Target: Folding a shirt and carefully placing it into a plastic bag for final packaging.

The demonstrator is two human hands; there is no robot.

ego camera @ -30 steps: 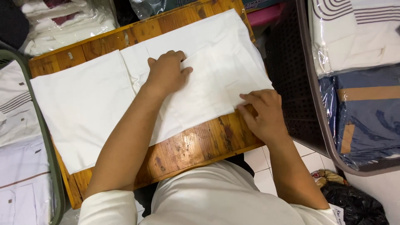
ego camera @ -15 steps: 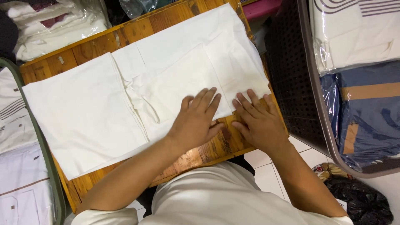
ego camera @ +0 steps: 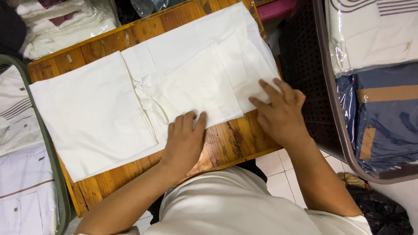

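While both hands lie flat on it, a white garment (ego camera: 174,82) is seen spread across a small wooden table (ego camera: 226,141), partly folded. The left hand (ego camera: 185,139) is pressed palm down, fingers together and extended, on the near edge of the folded middle panel, with its heel on bare wood. The right hand (ego camera: 281,111) is laid at the right end of the cloth, fingers slightly spread and flat on the fabric; nothing is gripped by either hand.

As far as can be judged, the folding is part done. The right portion has been doubled over, so that layered panels with straight edges are shown near the middle and right of the table. The left portion is laid out as one broad flat rectangle, reaching the table's left edge and overhanging the near edge a little; it appears not yet folded in. A drawstring or seam is seen near the centre, but which cannot be told.

Beside the table, stacks of folded white clothes in clear wrapping (ego camera: 65,21) are kept at the upper left, and a dark basket (ego camera: 305,65) with bagged white and blue garments (ego camera: 383,113) is placed to the right.
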